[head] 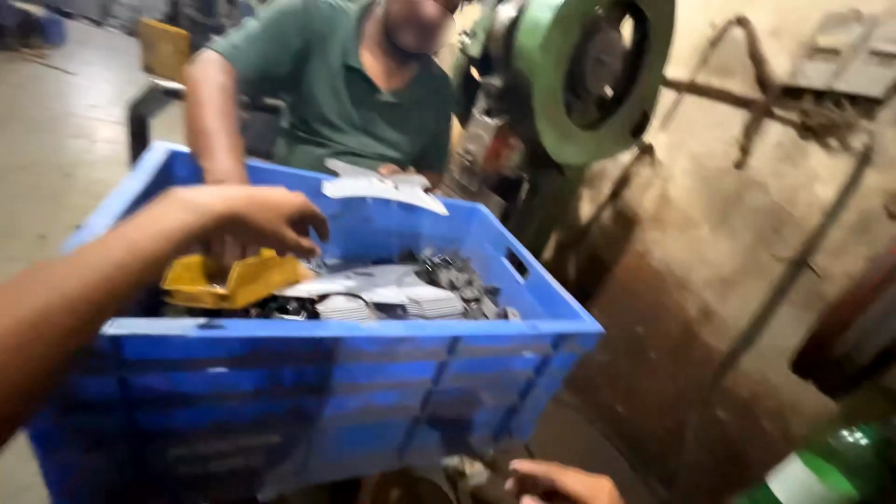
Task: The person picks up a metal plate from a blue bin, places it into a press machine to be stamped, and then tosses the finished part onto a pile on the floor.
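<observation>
Left hand reaches into blue crate, fingers curled just above yellow part; right hand low, grip unclear.

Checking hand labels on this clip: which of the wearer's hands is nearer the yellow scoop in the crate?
Left. The left hand reaches over the blue crate just above the yellow scoop, about touching it. The right hand is low, outside the crate's front wall.

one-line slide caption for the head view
Left hand reaches into a blue plastic crate of grey metal parts; right hand low beside it.
</observation>
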